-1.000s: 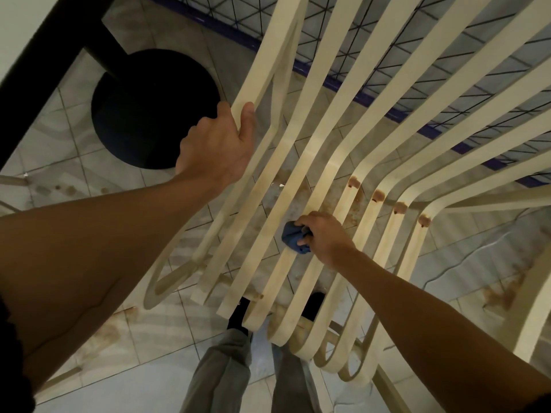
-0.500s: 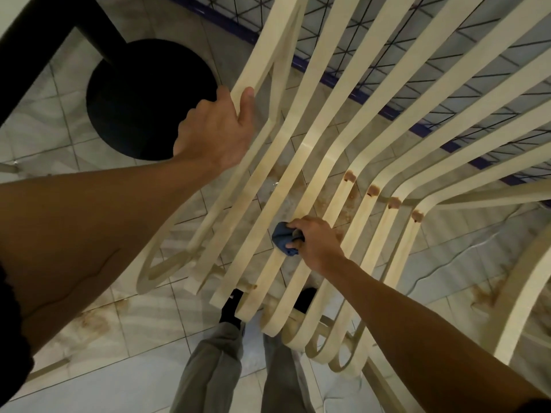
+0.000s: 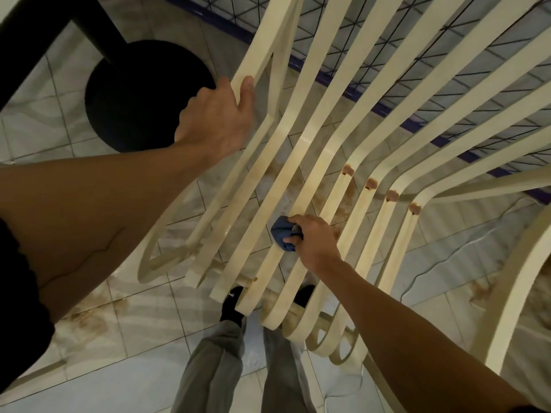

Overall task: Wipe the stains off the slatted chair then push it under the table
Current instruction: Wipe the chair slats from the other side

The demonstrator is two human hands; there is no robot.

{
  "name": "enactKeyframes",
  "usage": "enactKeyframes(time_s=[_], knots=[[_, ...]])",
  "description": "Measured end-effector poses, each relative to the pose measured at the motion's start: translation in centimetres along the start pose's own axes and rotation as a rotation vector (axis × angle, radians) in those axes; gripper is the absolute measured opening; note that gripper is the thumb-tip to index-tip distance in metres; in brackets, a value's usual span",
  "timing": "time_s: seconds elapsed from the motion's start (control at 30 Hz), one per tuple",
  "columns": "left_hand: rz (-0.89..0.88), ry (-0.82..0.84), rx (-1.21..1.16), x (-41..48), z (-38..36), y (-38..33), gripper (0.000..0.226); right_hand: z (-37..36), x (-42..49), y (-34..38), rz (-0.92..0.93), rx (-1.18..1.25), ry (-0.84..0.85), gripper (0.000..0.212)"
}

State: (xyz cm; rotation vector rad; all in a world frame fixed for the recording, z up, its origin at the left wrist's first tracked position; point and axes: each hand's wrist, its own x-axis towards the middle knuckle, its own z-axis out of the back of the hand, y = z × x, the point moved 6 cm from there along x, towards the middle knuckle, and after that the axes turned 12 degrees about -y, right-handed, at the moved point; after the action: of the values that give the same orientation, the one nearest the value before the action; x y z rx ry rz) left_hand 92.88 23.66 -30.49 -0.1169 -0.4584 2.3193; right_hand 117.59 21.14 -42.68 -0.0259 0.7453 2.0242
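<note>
Blue cloth (image 3: 281,234) sits bunched in the right hand (image 3: 316,242); the fingers curl round it and press it down on a slat in the middle of the seat, so the rubbing can go along the slat. The left hand (image 3: 217,120) grips the outer slat at the side of the chair (image 3: 328,84), fingers and thumb wrapped round it; I think this is to stop the chair sliding while the other hand rubs.

The chair is cream and stands right in front of the person, out from the table (image 3: 29,31); the table's black edge and its round black foot (image 3: 134,93) are up at the left, near the chair.

Four brown stains (image 3: 347,169) sit on the slats to the right of the cloth, where the seat bends up into the back; pale brown streaks run down from them; they are not wiped yet. So the wiping looks only partly done, and the push comes after. The floor (image 3: 89,368) has brown marks too.
</note>
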Motion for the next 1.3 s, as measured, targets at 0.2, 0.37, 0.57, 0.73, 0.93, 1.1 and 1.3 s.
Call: enactKeyframes(time_s=[0.2, 0.37, 0.57, 0.73, 0.93, 1.1, 1.3], knots=[[0.04, 0.035, -0.058, 0.2, -0.2, 0.4, 0.069, -0.3, 0.1, 0.4, 0.055, -0.045, 0.074, 0.026], [0.068, 0.15, -0.055, -0.2, 0.0, 0.9, 0.065, -0.6, 0.4, 0.8, 0.037, -0.125, 0.085, 0.024], [0.148, 0.279, 0.016, -5.3, 1.9, 3.7, 0.053, -0.3, 0.1, 1.2, -0.007, -0.14, 0.049, 0.021], [0.144, 0.198, 0.061, -10.3, 3.3, 6.6, 0.056, 0.1, 0.2, 1.0, -0.129, -0.019, 0.113, 0.017], [0.036, 0.138, 0.053, -9.5, 2.9, 7.0, 0.056, 0.8, 0.4, -0.6, -0.299, 0.098, -0.006, 0.018], [0.018, 0.117, 0.07, -9.7, 3.0, 7.2, 0.057, 0.8, -0.5, -0.8, -0.28, 0.088, -0.046, 0.031], [0.015, 0.123, 0.08, -9.9, 3.1, 7.1, 0.06, -1.0, -1.1, 0.8, -0.047, -0.079, 0.196, 0.033]])
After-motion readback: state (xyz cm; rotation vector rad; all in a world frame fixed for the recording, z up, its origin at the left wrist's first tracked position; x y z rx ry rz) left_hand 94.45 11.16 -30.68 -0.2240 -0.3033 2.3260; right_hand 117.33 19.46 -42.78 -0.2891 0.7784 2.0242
